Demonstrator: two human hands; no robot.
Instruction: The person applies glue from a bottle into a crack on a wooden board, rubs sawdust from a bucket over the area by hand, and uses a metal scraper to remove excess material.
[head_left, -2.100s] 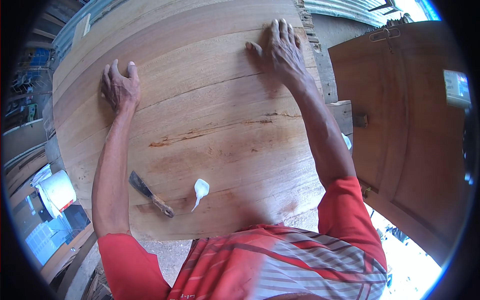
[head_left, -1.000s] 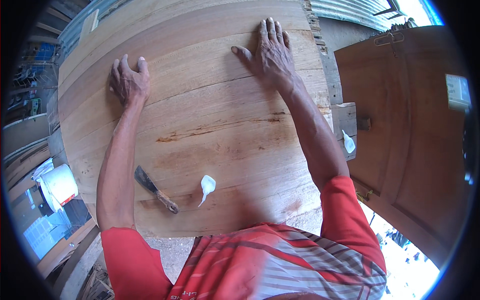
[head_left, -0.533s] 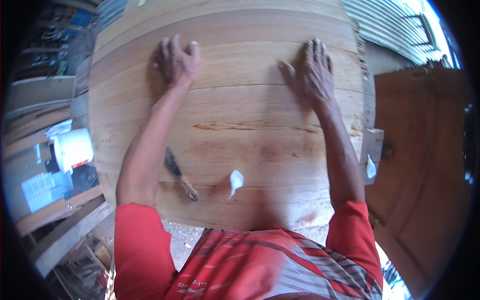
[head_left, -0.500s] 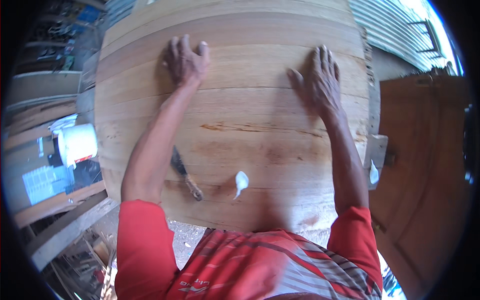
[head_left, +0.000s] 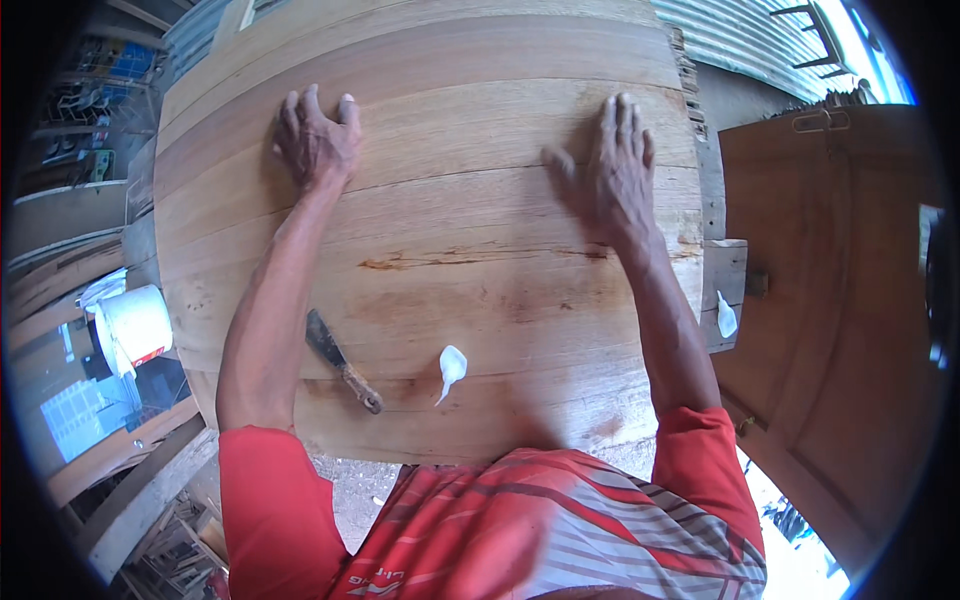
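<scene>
Leaning body: the person in the red shirt (head_left: pixel 490 520) was close at the near edge of the wooden panel (head_left: pixel 500 215), which lay below both arms.
Scraper and white piece: the scraper (head_left: pixel 345 365) and the white piece (head_left: pixel 452 368) with thin tail lay apart, both unheld. The left forearm (head_left: pixel 270 300) passed just beside the blade, so some care was advisable there.
Brown crack: this crack (head_left: pixel 480 253) ran across the middle of the panel; in my judgement it asked for a light touch, because splinters were possible.
Thin seam: between the hands a seam (head_left: pixel 440 173) was visible; equal pressure on its two sides seemed the better way.
Right hand: the hand (head_left: pixel 622 180) had fingers nearly straight, thumb spread wide and blurred, with no object gripped. Such a flat palm seemed good for even pressure.
Left hand: this one (head_left: pixel 318 145) was half open, fingers bent, apparently holding nothing; below the palm I could not tell.
Far boards: they continued beyond the fingertips, toward the corrugated sheet (head_left: pixel 740 40).
</scene>
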